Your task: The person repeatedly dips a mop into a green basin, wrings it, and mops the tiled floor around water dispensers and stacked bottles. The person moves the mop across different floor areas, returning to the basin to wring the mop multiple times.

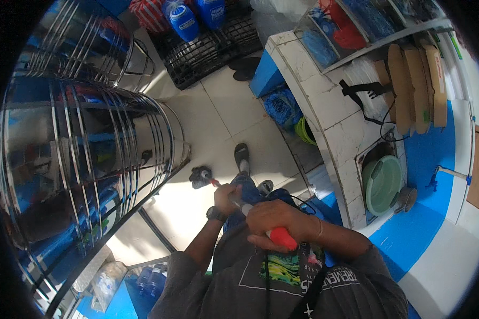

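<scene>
Both my hands are closed around the handle of a mop (200, 177). Its dark grey, stringy head rests on the pale tiled floor, with a red collar where the handle joins it. My left hand (228, 199), with a dark watch on the wrist, grips lower, nearer the head. Higher up, close to my body, my right hand (278, 220) wraps the handle just below its red end grip (283, 238). A short length of light-coloured shaft shows between the two hands.
A chrome wire rack (85, 159) fills the left side. On the right, a white tiled counter (341, 122) carries cardboard pieces (410, 87) and a sink with a green basin (383, 184). A black pallet (218, 56) holding blue containers (183, 22) lies ahead.
</scene>
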Demonstrator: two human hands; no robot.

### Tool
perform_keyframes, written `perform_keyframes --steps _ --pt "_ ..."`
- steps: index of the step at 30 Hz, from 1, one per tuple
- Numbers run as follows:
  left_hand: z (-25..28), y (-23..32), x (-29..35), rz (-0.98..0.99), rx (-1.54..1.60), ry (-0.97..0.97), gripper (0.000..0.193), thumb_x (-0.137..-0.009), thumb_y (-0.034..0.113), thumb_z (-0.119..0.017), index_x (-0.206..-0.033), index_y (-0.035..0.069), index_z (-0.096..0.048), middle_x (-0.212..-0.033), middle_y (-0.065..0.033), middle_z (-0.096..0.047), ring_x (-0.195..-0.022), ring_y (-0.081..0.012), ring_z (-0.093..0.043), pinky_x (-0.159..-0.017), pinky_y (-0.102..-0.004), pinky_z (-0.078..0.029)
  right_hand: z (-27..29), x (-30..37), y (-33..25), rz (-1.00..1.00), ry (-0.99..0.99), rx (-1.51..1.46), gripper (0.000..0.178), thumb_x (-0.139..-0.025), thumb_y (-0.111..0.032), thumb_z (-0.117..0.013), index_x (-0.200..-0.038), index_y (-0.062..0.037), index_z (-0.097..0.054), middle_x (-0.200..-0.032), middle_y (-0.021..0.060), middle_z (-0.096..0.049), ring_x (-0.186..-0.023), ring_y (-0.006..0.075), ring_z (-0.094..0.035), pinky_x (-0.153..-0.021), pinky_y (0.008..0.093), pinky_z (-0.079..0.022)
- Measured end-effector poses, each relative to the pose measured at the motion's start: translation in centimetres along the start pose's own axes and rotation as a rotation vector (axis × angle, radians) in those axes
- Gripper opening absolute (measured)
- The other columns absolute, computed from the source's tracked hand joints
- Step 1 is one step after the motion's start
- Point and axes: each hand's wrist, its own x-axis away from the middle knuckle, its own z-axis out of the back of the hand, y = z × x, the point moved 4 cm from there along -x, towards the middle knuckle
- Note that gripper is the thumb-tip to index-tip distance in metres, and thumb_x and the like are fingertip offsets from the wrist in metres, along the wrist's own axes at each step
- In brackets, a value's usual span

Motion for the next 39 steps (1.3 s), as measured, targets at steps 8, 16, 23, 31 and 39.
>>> perform_keyframes --steps 8,16,23,31,39 --pt "0.5 7.0 -7.3 -0.259 0.169 0.179 0.03 -0.096 0.009 -0.079 -0.072 0.006 -0.061 -0.067 -0.0156 -0.06 -0.061 -0.037 -0.064 -0.059 -0.0477 -0.05 1.0 -1.5 -4.8 0.107 0.009 0.205 0.025 -0.085 -0.005 -0.084 -0.079 -0.009 -0.06 -0.08 0.0068 -0.062 -0.074 0.0274 -0.068 -0.068 0.0412 -0.054" --pt "-3.1 7.5 -6.9 -0.267 0.288 0.22 0.03 -0.101 0.016 -0.073 -0.077 0.002 -0.064 -0.073 -0.0202 -0.062 -0.073 -0.0441 -0.065 -0.068 -0.054 -0.049 -2.8 3.2 -4.1 0.064 0.263 0.283 0.02 -0.084 0.001 -0.078 -0.076 -0.0049 -0.06 -0.074 0.0108 -0.062 -0.068 0.0303 -0.066 -0.065 0.0414 -0.052" --pt "-9.8 7.4 3.9 -0.154 0.338 0.15 0.026 -0.094 0.02 -0.08 -0.079 0.004 -0.067 -0.079 -0.0196 -0.067 -0.08 -0.0439 -0.068 -0.075 -0.0532 -0.052 -8.4 13.7 -5.2 0.061 0.201 0.23 0.022 -0.084 0.005 -0.074 -0.072 -0.0028 -0.058 -0.069 0.0125 -0.059 -0.062 0.031 -0.062 -0.062 0.0417 -0.049" --pt "-15.9 10.8 17.2 -0.275 0.329 -0.197 0.023 -0.088 0.025 -0.085 -0.088 0.005 -0.075 -0.09 -0.0186 -0.076 -0.09 -0.0419 -0.074 -0.083 -0.0499 -0.056 -13.6 24.7 -9.5 -0.067 0.399 0.141 0.02 -0.082 0.006 -0.074 -0.07 -0.0018 -0.06 -0.069 0.0109 -0.066 -0.066 0.028 -0.068 -0.072 0.0409 -0.058" --pt "-17.7 12.4 21.2 -0.313 0.25 -0.618 0.022 -0.083 0.02 -0.082 -0.09 0.001 -0.074 -0.086 -0.0202 -0.074 -0.083 -0.0427 -0.073 -0.075 -0.0485 -0.057 -17.7 28.8 -10.2 -0.191 0.751 0.206 0.026 -0.086 0.006 -0.078 -0.072 -0.001 -0.057 -0.074 0.0119 -0.068 -0.069 0.0255 -0.069 -0.077 0.0395 -0.058"
